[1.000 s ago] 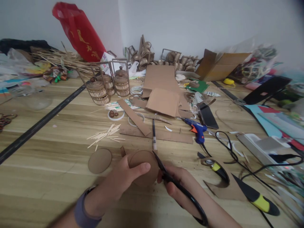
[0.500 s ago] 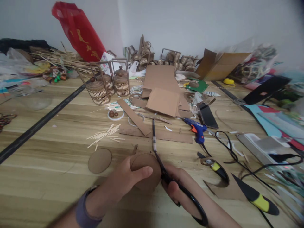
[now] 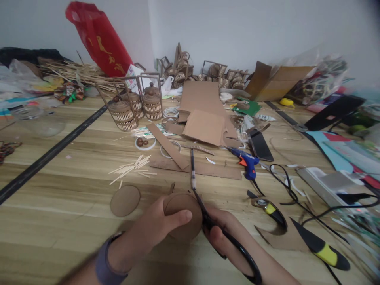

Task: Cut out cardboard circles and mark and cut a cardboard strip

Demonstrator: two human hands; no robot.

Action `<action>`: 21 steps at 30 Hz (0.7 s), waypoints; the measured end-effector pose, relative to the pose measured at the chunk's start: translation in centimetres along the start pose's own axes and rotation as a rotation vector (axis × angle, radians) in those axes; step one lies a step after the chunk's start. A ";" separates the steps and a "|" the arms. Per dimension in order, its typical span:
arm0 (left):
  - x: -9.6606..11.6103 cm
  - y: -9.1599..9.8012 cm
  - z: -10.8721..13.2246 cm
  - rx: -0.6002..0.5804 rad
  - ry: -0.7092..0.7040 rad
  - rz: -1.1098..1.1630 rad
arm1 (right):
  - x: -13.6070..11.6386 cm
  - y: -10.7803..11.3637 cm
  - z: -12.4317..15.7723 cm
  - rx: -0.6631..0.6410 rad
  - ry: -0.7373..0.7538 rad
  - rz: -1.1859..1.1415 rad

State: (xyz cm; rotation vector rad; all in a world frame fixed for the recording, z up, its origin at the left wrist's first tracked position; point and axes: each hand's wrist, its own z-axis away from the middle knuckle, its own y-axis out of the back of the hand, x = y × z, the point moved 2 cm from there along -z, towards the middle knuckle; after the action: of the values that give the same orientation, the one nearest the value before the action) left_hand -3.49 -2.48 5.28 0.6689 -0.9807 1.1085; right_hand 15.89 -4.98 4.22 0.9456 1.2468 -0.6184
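Note:
My left hand (image 3: 160, 225), with a band on the wrist, grips a round piece of cardboard (image 3: 185, 225), its thumb lying flat across the top. A curved line runs near the rim of that piece, and a scrap sticks up behind it. In my right hand (image 3: 221, 227) are black-handled scissors (image 3: 234, 241), their blades at the right edge of the cardboard. Just left of my left hand, a second cardboard disc (image 3: 125, 200) lies flat on the wooden table. Thin wooden sticks (image 3: 130, 168) lie scattered behind that disc.
A blue glue gun (image 3: 246, 160), a phone (image 3: 259, 144) and a yellow-black utility knife (image 3: 326, 251) lie to the right, among cables. Cardboard sheets (image 3: 204, 126) lie beyond my hands. Small lidded baskets (image 3: 121, 114) stand back left; a red bag (image 3: 101, 39) leans behind.
Both hands, the cardboard and the scissors hold nearly the same pose. Only a very slight shift shows, with the scrap behind the cardboard a little farther right.

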 end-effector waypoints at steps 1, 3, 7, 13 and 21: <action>0.0 0.0 0.0 -0.002 -0.004 0.009 | 0.0 0.0 0.0 0.006 -0.003 -0.030; 0.0 -0.1 0.1 -0.002 -0.005 0.022 | -0.1 -0.1 0.0 0.016 -0.006 -0.063; 0.2 -0.1 0.2 -0.004 -0.006 0.041 | -0.3 -0.2 -0.1 0.022 0.009 -0.068; 0.4 -0.1 0.1 -0.015 -0.017 0.037 | -0.5 0.0 -0.1 0.012 0.000 -0.029; 0.3 0.2 0.1 0.006 -0.008 -0.022 | 0.0 0.0 0.0 -0.003 -0.031 -0.021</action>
State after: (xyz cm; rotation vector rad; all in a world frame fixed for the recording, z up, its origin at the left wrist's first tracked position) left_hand -3.70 -2.34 5.57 0.6879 -0.9755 1.0909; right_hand 15.95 -4.99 4.21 0.9180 1.2313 -0.6457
